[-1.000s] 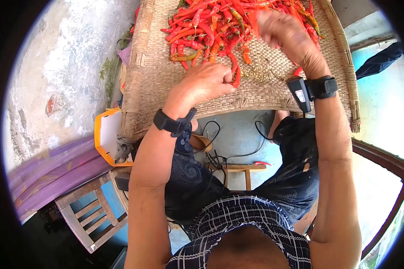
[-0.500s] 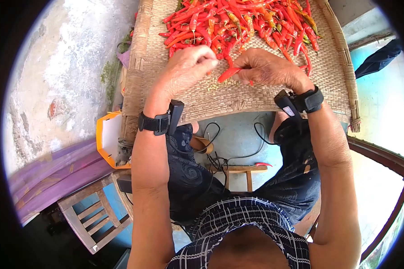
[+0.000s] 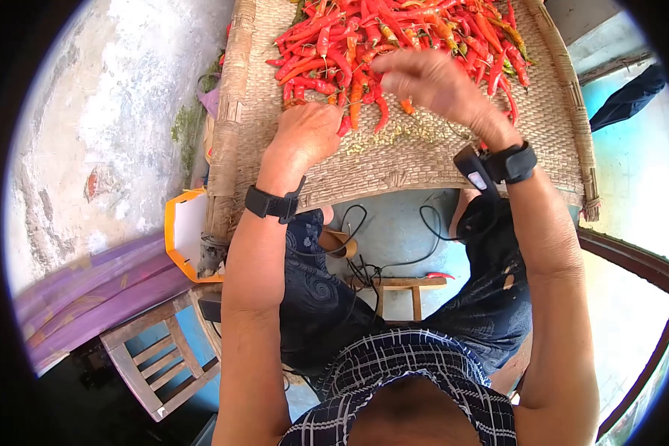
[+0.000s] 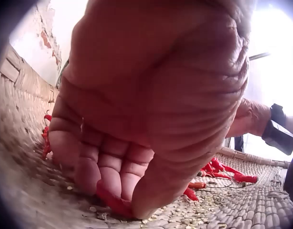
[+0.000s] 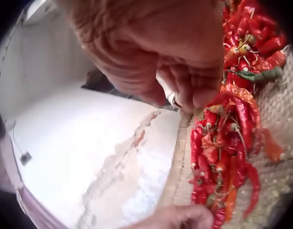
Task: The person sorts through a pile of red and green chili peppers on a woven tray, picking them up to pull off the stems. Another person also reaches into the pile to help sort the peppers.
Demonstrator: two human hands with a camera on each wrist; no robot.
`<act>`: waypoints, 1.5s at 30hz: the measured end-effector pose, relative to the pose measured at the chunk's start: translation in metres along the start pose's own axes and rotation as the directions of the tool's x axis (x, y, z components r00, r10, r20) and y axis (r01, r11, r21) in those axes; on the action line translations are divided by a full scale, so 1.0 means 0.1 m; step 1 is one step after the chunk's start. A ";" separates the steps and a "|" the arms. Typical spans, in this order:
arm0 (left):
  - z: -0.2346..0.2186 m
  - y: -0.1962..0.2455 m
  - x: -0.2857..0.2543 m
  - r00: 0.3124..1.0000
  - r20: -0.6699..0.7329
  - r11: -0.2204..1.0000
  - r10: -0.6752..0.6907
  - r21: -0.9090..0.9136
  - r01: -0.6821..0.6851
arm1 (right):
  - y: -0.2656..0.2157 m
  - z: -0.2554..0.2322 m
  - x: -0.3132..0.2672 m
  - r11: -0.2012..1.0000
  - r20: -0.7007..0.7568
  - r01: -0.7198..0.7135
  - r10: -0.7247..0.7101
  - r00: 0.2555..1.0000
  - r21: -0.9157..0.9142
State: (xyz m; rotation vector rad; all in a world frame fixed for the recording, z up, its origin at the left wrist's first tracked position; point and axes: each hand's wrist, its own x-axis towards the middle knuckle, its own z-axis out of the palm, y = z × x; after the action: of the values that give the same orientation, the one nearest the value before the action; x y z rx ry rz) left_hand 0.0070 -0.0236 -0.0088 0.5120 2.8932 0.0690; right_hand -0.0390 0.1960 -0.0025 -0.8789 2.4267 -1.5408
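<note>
My left hand (image 3: 308,134) is low over the near left part of a woven tray (image 3: 394,172), pinching a red chili pepper (image 4: 113,201) between thumb and fingers. In the head view only that pepper's red end shows beside the fingertips. The right hand (image 3: 438,85), slightly blurred, hovers above the near edge of a pile of red chili peppers (image 3: 490,33). Its fingers are loosely bent, and nothing shows between them in the right wrist view. Pale seeds (image 3: 394,136) lie scattered on the weave between the hands.
The tray's raised rim (image 3: 230,111) runs along the left, beside a peeling wall (image 3: 126,111). Below the tray are the person's legs, black cables (image 3: 416,260) and a small wooden stool (image 3: 401,282). A wooden chair (image 3: 156,357) stands at the lower left.
Half a second ago the right hand held a red pepper near the seeds; now it is over the pile without it. The left hand has lowered and pinches a pepper. More seeds show on the tray.
</note>
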 end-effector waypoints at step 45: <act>-0.02 -0.03 0.56 0.949 -0.288 0.860 0.128 -0.444 -0.251 | -0.12 -0.31 -0.02 1.000 -0.291 0.003 -0.004 0.957 -0.005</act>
State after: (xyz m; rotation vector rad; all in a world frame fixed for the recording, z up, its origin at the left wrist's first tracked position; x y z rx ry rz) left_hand -0.0460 -0.0075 -0.0178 0.7314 2.8847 0.9156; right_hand -0.0450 0.2175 0.0221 -0.6989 2.6251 -1.7798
